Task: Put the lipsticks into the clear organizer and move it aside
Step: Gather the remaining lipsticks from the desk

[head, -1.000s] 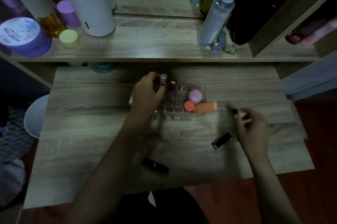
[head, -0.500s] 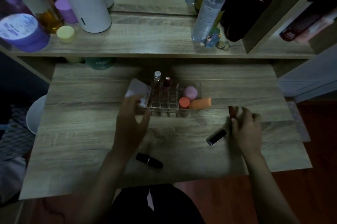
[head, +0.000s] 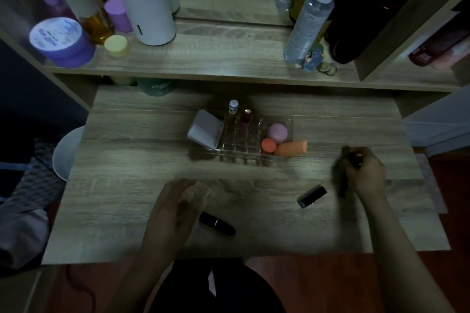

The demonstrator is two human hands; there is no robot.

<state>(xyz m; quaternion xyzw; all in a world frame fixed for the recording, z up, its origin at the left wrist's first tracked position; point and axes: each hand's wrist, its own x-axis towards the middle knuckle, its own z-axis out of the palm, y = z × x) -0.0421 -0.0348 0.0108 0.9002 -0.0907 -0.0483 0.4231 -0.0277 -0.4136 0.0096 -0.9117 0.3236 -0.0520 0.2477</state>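
Note:
The clear organizer point(head: 237, 153) stands mid-table with a silver-capped tube point(head: 233, 107) and a dark red lipstick point(head: 246, 119) upright in its slots. A black lipstick point(head: 217, 223) lies near the front edge, just right of my left hand point(head: 175, 207), whose fingers are apart and blurred, holding nothing. Another dark lipstick point(head: 312, 196) lies to the right. My right hand point(head: 363, 172) is closed around a dark lipstick point(head: 354, 157) beyond it.
A white compact point(head: 205, 132), a pink round case point(head: 277, 132), an orange cap point(head: 268, 146) and an orange tube point(head: 291, 148) sit in or against the organizer. The raised shelf point(head: 216, 58) behind carries bottles and jars. A white stool point(head: 67, 152) stands at the left.
My left hand let go at the organizer and drew back toward the front edge, beside the black lipstick. My right hand moved slightly right and up with its lipstick.

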